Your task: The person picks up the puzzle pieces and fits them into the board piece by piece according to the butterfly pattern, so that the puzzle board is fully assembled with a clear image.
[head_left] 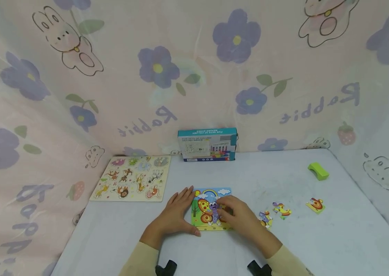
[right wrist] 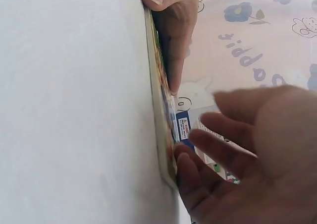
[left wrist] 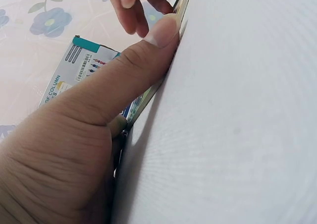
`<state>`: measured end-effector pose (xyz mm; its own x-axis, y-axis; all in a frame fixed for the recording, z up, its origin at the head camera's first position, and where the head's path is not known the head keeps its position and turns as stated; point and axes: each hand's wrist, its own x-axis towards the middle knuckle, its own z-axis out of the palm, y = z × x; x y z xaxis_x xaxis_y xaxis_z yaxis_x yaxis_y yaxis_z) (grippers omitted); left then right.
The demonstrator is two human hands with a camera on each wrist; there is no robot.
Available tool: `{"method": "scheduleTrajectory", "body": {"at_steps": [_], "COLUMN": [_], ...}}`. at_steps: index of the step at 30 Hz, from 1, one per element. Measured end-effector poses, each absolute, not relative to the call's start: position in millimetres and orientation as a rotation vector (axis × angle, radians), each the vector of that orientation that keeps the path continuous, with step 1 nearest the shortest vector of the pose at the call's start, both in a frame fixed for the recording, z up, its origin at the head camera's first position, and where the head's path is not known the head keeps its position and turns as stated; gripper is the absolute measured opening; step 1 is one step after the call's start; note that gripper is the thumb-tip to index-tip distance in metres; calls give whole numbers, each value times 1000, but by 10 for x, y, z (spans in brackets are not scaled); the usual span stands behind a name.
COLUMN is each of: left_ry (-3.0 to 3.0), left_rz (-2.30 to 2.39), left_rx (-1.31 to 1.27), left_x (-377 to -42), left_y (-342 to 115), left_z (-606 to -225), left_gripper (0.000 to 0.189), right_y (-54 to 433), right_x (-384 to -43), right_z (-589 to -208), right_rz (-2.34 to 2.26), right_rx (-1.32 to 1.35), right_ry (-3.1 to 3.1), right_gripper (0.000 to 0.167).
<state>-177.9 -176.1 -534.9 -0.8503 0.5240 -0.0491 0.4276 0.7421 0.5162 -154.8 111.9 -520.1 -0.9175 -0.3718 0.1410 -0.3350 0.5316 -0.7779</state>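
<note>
A square jigsaw board (head_left: 201, 226) with a butterfly picture lies at the middle of the table. My left hand (head_left: 177, 214) steadies its left side, fingers straight along the edge and thumb by the near corner. My right hand (head_left: 239, 214) is over the board's right half with fingers bent; thumb and index fingertips meet close to the surface, also seen beside the board's edge (right wrist: 154, 85) in the right wrist view. Whether they pinch a piece is hidden. Loose puzzle pieces, one (head_left: 265, 219) beside my right wrist, another (head_left: 282, 210) and a snail piece (head_left: 316, 205), lie to the right.
A wooden animal puzzle board (head_left: 132, 197) lies at the back left. Against the printed curtain (head_left: 201, 103) stands a teal and white box (head_left: 206, 145). A green arched block (head_left: 318, 171) sits at the back right.
</note>
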Motion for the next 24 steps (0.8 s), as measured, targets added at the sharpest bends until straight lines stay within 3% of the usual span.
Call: {"method": "scheduleTrajectory", "body": {"at_steps": [5,11,17,24], "left_ry": [2751,2754,2757,2755], "left_rz": [723,685,673,677], "left_rx": [756,758,768,780], "left_x": [-1783,-1785,-1808,-1858], "left_y": [-1765,-1776,-1778,-1768], "left_z": [-5342,-5343,-5368,-5366], "left_gripper": [145,144,144,145], "right_y": [1163,1156,1149,1222], "right_x": [-1510,-1452,-1441,-1499], "right_z": [-5226,-5249,-5244,-5249], "right_rz": [-1054,-892,-873,-1257], "right_rx": [-913,-1021,-976,-896], "right_ry": [2745,2796,2760,2612], "right_gripper": [43,46,50,46]}}
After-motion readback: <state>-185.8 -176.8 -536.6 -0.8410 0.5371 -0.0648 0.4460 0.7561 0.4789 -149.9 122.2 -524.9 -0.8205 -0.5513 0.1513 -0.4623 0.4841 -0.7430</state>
